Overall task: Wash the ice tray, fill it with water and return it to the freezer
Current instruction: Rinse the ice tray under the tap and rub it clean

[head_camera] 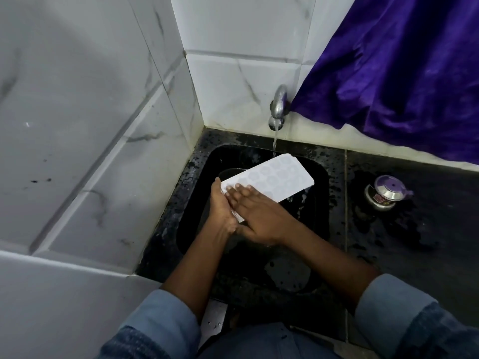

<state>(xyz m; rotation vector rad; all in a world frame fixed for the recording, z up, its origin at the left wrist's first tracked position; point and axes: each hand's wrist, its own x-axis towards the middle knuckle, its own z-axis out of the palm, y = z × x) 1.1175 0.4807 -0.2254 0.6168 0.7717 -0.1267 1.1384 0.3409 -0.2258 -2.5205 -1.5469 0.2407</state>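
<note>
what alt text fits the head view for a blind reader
Two hands hold a white ice tray over a black sink, its far end under a running tap; the left hand grips the near end, the right hand lies flat on it. A lidded steel pot stands on the counter beside.

Upper right: purple curtain [404, 68] hanging over the wall.
Right: small lidded steel pot [386, 194] on wet black countertop [427, 242].
Walls: white marbled tiles [77, 99].
</note>
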